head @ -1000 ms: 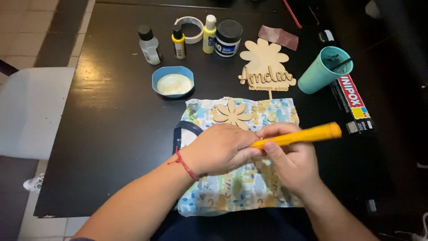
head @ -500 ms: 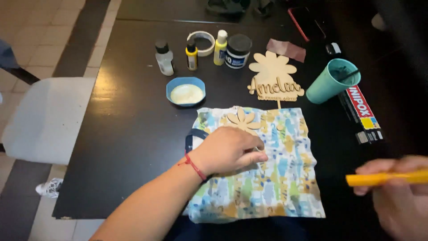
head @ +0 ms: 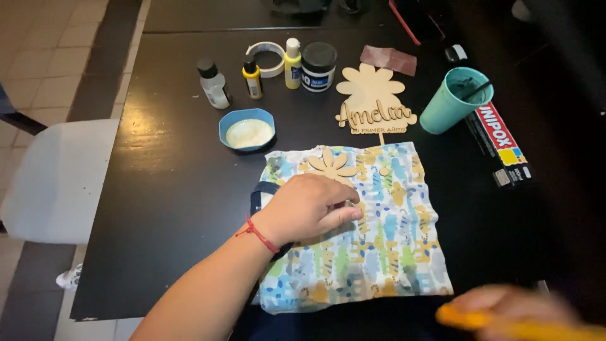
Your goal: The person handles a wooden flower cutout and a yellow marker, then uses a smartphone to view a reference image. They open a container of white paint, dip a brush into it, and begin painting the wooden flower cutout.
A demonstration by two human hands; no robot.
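Observation:
My left hand [head: 312, 207] rests palm down on a patterned cloth [head: 379, 252] spread on the dark table [head: 170, 189], fingers curled over something small that I cannot make out. A wooden flower cutout [head: 332, 163] lies just beyond its knuckles on the cloth. My right hand [head: 511, 306] is blurred at the bottom right corner, off the cloth, gripping a yellow-orange marker-like stick [head: 524, 326]. A larger wooden flower topper with cut-out lettering [head: 374, 101] lies past the cloth's far edge.
A blue bowl of white paste [head: 247, 129], a clear bottle [head: 213, 84], two yellow paint bottles [head: 252, 77], a dark jar [head: 318, 67], a tape roll [head: 265, 57], a teal cup [head: 456, 101] and a flat box [head: 502, 142] stand behind. A white chair [head: 57, 180] is left.
My right hand has left the cloth with the yellow stick, swinging right and then down toward the bottom right corner. My left hand stays on the cloth.

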